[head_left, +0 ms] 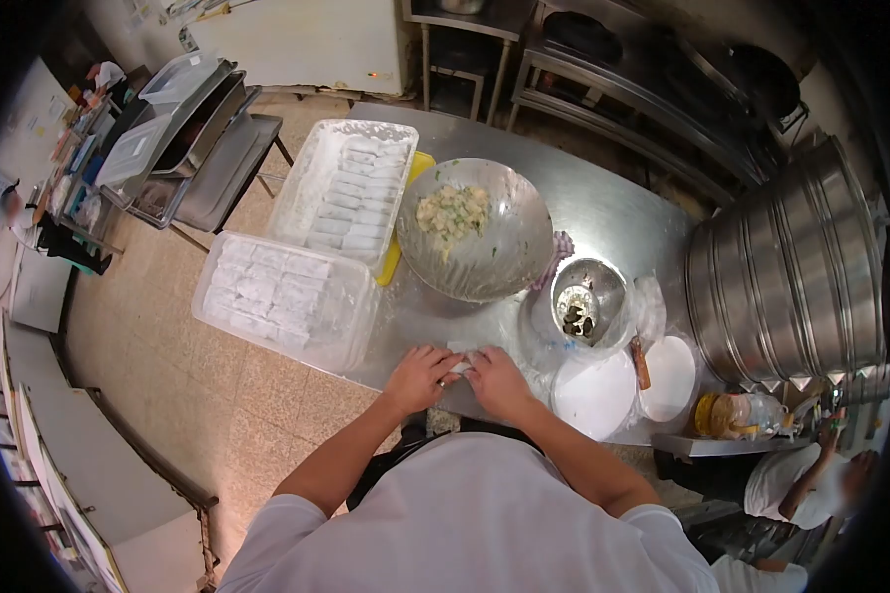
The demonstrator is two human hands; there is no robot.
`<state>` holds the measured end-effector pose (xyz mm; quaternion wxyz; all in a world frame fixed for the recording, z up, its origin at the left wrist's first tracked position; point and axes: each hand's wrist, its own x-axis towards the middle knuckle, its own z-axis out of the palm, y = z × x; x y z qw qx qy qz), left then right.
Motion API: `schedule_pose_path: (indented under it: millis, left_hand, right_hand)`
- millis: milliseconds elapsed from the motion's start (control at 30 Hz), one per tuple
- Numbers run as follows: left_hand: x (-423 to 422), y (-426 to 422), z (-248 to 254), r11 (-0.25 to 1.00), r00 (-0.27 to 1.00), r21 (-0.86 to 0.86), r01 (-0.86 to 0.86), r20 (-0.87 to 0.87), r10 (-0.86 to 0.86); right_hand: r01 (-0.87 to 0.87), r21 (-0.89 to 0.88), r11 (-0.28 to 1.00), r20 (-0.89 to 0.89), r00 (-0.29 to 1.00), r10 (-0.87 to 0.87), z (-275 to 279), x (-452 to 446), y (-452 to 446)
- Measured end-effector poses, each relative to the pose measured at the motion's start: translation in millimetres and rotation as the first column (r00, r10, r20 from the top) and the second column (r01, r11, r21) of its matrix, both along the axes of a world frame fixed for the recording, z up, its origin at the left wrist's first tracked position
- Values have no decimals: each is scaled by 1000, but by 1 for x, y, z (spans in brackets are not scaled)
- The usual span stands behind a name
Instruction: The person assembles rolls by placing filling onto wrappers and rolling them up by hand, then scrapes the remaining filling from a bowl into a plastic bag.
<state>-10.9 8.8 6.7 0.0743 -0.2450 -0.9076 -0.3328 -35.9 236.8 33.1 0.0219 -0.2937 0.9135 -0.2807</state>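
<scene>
Near the front edge of the steel table (405,331), my left hand (422,379) and my right hand (497,383) hold a small white wrapped roll (461,364) between them. Fingers of both hands close on its two ends, and what is inside the wrapper is hidden. Beyond my hands stands a large steel bowl (509,237) with a pale, green-flecked filling (452,214) in it. To the left are two plastic tubs, the far tub (302,163) and the near tub (351,321), each holding rows of similar white rolls.
At right are a smaller steel bowl (618,287) with dark pieces, two white round stacks (595,395) (670,378), a wooden-handled tool (641,366), oil bottles (747,415) and tall stacked steamers (786,267). A person (801,479) is at lower right; others stand far left.
</scene>
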Motion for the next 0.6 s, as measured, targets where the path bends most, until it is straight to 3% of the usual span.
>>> schedule_pose_path:
  millis: [67,167,267,367,467,567,600]
  left_hand:
    - [-1,-1,2,1000,1000,-30,4,16,-4]
    - [-1,0,1,1000,1000,-1,-11,13,11]
    - [0,-1,5,1000,1000,-18,-14,10,14]
    - [0,-1,2,1000,1000,-7,-20,18,20]
    - [1,-3,-1,1000,1000,-5,-21,-10,21]
    - [2,-4,-6,1000,998,9,-23,-65,24]
    - [1,-4,-5,1000,999,1,-18,-46,18]
  right_hand:
    - [148,-34,988,156,978,-141,34,-13,-6]
    - [393,55,918,403,832,-380,92,-58,-14]
    - [186,337,923,347,887,-305,81,-94,-13]
    - [98,319,943,365,905,-218,74,-92,-34]
    - [39,152,988,380,920,-95,64,-92,-60]
    - [226,-154,962,761,648,-31,78,-97,-79]
    - [274,-94,957,775,623,-102,84,-101,-84]
